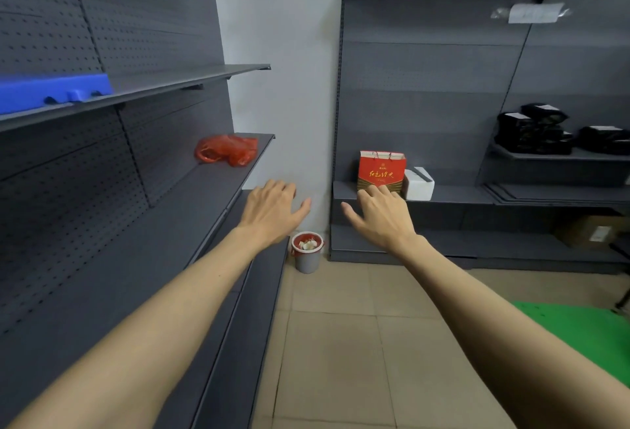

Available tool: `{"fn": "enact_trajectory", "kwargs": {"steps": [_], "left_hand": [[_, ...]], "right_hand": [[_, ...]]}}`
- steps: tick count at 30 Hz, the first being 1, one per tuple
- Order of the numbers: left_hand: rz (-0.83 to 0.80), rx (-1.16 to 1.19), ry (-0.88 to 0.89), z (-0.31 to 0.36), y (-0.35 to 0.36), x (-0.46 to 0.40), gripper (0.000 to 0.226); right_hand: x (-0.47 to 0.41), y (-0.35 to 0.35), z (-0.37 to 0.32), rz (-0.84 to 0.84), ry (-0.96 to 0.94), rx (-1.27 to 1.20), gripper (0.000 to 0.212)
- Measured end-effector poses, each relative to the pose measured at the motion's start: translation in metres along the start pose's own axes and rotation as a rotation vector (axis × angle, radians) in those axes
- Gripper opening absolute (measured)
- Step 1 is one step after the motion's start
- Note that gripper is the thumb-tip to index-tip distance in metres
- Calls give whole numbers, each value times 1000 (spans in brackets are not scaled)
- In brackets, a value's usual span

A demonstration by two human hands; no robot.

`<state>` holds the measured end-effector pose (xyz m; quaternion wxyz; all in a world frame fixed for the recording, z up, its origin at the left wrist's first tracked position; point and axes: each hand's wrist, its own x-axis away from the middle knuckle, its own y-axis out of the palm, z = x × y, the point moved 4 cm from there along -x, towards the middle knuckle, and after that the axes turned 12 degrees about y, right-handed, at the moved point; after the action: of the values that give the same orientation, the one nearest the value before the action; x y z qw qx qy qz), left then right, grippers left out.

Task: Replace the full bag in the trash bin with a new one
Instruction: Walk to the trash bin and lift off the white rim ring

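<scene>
A: Trash bin [306, 253] — where is it?
B: On the tiled floor [341, 343] in the corner between the two grey shelf units, lined with a red bag [296, 247] and full of pale scraps.
A: And the hands?
B: Left hand [271, 213] and right hand [383, 215] are stretched out ahead, fingers spread, holding nothing.
A: A spare bag?
B: A crumpled red plastic bag [225, 149] lies on the left shelf [191, 190].

Dim, soft focus, wide-angle edge warp
</scene>
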<state>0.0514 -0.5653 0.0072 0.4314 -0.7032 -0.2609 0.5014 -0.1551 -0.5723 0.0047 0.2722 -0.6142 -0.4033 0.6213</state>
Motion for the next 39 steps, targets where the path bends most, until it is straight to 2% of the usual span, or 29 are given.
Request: {"fn": "enact_trajectory", "kwargs": {"steps": [9, 15, 21, 29, 39], "left_hand": [[-24, 32, 19, -42, 78, -92, 46], [-32, 4, 2, -75, 135, -173, 46], [-49, -33, -26, -103, 190, -254, 47], [-94, -13, -48, -132, 261, -330, 45], [-116, 16, -59, -206, 363, -438, 47]], "right_hand": [[-96, 87, 15, -38, -36, 0, 44], [-187, 148, 33, -45, -50, -32, 52], [-276, 201, 58, -59, -51, -50, 50], [-354, 278, 73, -122, -57, -43, 50], [-473, 392, 76, -191, -30, -3, 52]]}}
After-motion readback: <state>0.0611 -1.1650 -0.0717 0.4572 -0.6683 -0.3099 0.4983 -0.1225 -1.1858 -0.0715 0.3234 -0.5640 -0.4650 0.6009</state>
